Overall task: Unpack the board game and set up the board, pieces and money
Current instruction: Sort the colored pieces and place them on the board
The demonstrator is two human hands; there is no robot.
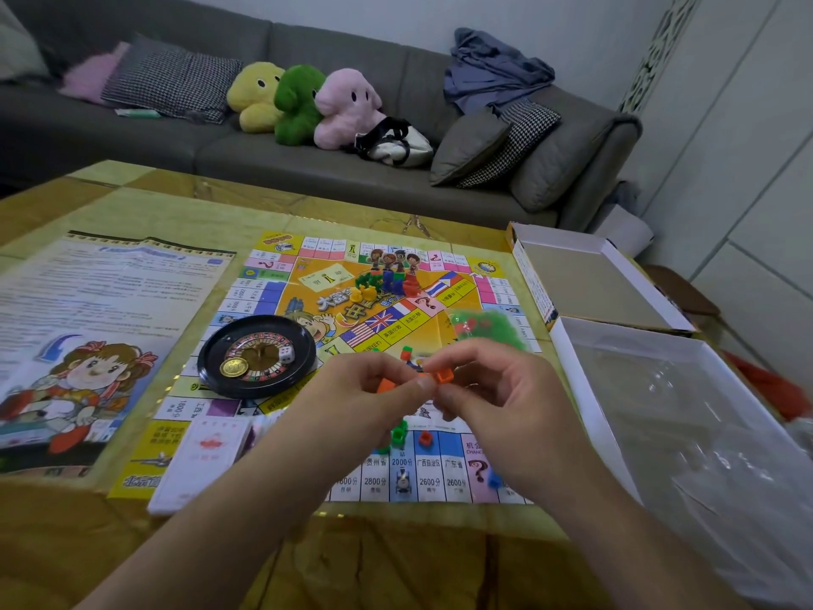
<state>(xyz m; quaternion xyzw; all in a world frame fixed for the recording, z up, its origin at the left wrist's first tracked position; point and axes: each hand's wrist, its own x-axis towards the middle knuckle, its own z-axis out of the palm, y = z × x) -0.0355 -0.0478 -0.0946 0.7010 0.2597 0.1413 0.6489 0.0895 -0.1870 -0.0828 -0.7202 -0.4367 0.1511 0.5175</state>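
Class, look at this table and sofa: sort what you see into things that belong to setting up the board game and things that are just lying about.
Part of the job: game board; roulette wheel; orange pieces pinched by left hand and right hand; card stack; rules sheet; open box.

Just lying about: plush toys; cushions; bag; blue cloth.

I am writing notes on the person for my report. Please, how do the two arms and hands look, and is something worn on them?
Both forearms are bare as far as the picture shows: no sleeves come into view. The left hand and the right hand have no gloves, and no ring, watch or bracelet shows. The nails look short and unpainted. No markings are visible on either arm.
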